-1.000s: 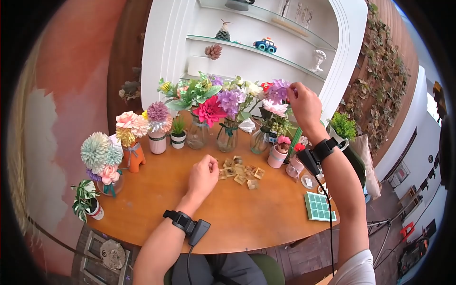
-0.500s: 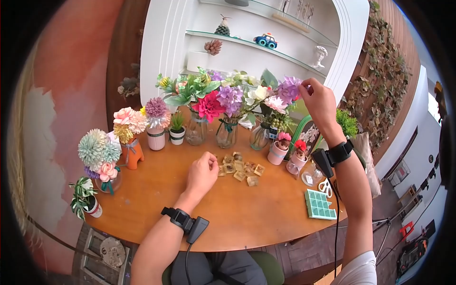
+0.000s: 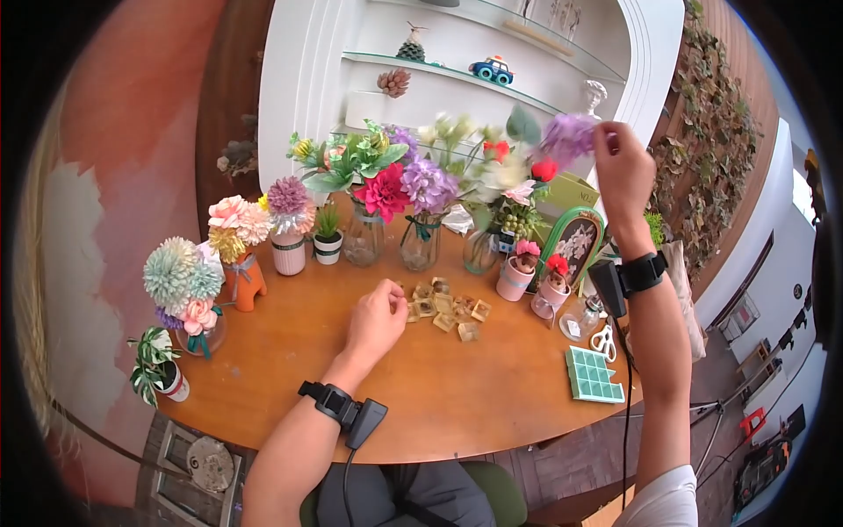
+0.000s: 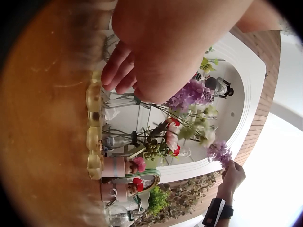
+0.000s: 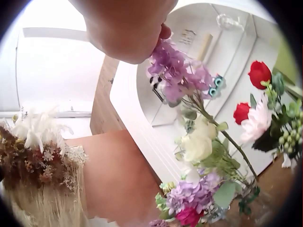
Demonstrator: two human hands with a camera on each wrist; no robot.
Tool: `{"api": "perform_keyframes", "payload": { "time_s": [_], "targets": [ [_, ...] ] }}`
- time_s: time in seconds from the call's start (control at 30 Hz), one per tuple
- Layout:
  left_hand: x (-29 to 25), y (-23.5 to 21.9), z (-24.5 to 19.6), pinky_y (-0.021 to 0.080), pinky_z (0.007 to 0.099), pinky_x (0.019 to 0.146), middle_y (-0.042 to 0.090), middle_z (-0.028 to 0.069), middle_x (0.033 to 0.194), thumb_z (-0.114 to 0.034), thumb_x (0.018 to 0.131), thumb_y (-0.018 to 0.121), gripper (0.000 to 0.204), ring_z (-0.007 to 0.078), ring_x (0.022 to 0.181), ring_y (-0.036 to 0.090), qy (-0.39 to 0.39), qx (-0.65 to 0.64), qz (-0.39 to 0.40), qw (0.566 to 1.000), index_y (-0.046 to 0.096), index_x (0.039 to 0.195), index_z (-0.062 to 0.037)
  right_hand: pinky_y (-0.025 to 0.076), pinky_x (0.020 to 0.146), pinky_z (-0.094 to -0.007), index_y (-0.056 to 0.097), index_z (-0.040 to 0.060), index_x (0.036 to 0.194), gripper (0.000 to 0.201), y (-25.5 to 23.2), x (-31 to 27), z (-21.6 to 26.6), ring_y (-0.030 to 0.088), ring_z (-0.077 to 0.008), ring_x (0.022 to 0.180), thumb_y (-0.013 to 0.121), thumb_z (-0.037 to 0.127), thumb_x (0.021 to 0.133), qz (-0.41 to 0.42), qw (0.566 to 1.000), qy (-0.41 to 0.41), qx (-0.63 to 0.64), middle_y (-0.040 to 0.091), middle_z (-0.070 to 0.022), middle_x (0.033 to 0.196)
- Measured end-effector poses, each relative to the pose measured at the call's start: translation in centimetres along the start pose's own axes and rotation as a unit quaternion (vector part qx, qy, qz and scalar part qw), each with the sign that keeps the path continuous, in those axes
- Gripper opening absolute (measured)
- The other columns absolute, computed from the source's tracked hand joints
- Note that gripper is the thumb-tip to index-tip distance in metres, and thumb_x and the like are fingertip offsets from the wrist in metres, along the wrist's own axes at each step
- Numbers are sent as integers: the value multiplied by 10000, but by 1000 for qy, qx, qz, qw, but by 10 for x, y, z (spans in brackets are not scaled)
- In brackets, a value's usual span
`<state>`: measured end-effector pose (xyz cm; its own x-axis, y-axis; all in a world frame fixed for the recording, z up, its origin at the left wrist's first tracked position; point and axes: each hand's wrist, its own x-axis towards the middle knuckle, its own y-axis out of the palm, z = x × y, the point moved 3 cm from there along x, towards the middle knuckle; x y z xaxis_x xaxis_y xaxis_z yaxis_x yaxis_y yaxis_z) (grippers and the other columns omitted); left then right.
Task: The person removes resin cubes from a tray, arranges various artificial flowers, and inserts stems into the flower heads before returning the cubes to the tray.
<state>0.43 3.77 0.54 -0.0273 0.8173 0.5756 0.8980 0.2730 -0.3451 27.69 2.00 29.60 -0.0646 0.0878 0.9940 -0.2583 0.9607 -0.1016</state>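
Note:
My right hand [image 3: 625,176] is raised at the back right and pinches a purple hydrangea [image 3: 569,139] at its petals. In the right wrist view the flower [image 5: 180,75] leans toward the hand, its long stem running down toward the vases. A cream rose [image 5: 199,142] is beside that stem. My left hand [image 3: 378,316] rests low over the table with loosely curled fingers, right at the left edge of a group of amber translucent blocks [image 3: 443,304]. Nothing shows between its fingers. In the left wrist view those blocks [image 4: 93,139] stand in a row by the fingertips.
Glass vases [image 3: 420,250] of flowers line the back of the wooden table [image 3: 351,430]. Pink pots [image 3: 514,281], a green-framed oval [image 3: 571,250], a glass jar [image 3: 580,322], scissors [image 3: 603,342] and a mint compartment tray [image 3: 594,376] stand at right. Potted flowers [image 3: 180,277] are at left.
My right hand has moved right and slightly up, drawing the purple hydrangea along with it; the cream rose and leaves near it are blurred with motion. My left hand has stayed almost still.

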Motion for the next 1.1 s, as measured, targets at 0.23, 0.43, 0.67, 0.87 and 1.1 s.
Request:
{"api": "perform_keyframes", "payload": {
  "time_s": [0.23,0.43,0.67,0.87,1.1],
  "targets": [
    [-1,1,-3,530,344,626,694,115,879,-144,872,677,252,203,661,661,-19,-4,52,998,575,1052,0,509,601,-366,687,65,920,143,-11,-6,-3,668,-284,640,696,202,882,58,998,-1,-18,673,-123,707],
    [-7,16,0,533,327,640,661,125,1027,-249,874,727,417,154,691,643,-66,-67,152,984,544,1144,11,505,589,-325,694,55,931,128,-41,-19,-1,660,-206,620,703,177,894,16,999,33,4,680,-102,707],
    [-10,8,-31,521,326,856,596,128,1225,-269,837,791,653,178,958,640,-125,-149,280,940,467,1339,-6,411,548,-181,699,20,994,114,-106,-37,-1,519,-17,611,700,114,928,-74,983,113,121,624,22,729],
    [-37,27,-63,428,415,1054,363,133,1490,-282,768,865,947,244,1312,454,3,-262,368,892,303,1494,-51,400,520,-170,678,11,980,90,-117,-84,49,494,-6,596,714,40,903,-66,981,90,158,599,37,737],
    [-57,23,-86,477,371,944,617,152,1179,-337,1009,548,588,245,1118,599,-174,-510,579,612,356,1453,-2,445,530,-227,660,18,931,95,-76,-140,47,564,-67,572,728,23,864,53,984,113,125,629,-33,681]
  ]
}}
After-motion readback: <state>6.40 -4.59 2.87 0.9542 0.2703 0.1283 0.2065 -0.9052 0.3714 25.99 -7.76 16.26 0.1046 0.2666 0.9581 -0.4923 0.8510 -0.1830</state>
